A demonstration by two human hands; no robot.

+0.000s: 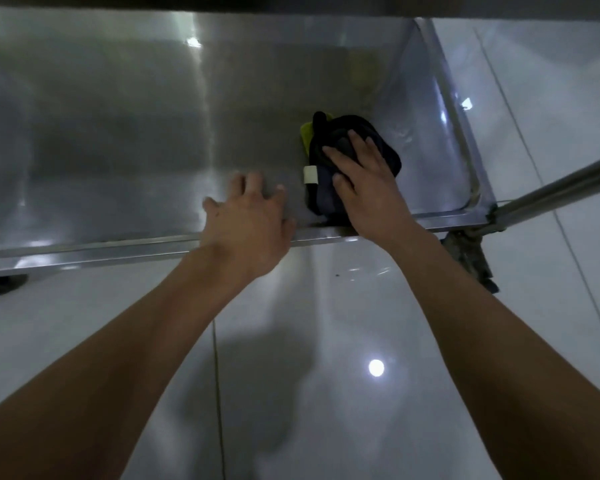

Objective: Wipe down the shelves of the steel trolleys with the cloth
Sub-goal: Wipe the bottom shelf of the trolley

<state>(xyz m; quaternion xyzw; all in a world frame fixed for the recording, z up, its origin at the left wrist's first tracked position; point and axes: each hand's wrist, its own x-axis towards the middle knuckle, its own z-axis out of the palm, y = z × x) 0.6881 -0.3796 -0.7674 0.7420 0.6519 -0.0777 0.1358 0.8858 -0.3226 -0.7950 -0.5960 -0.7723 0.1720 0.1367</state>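
A low steel trolley shelf [118, 150] with a raised rim fills the upper part of the head view. On its right end lies a bunched dark cloth [355, 133] with a yellow-green patch and a white tag. My right hand [364, 181] presses flat on top of that cloth, fingers spread over it. My left hand [250, 216] hovers over the shelf's front edge just left of the cloth, fingers apart, holding nothing, its fingertips blurred.
Glossy white floor tiles [326, 341] lie below and to the right of the trolley. A steel trolley leg or bar [551, 188] slants up at the right front corner, with a dark caster [471, 254] beneath it. Another shelf's dark underside runs along the top.
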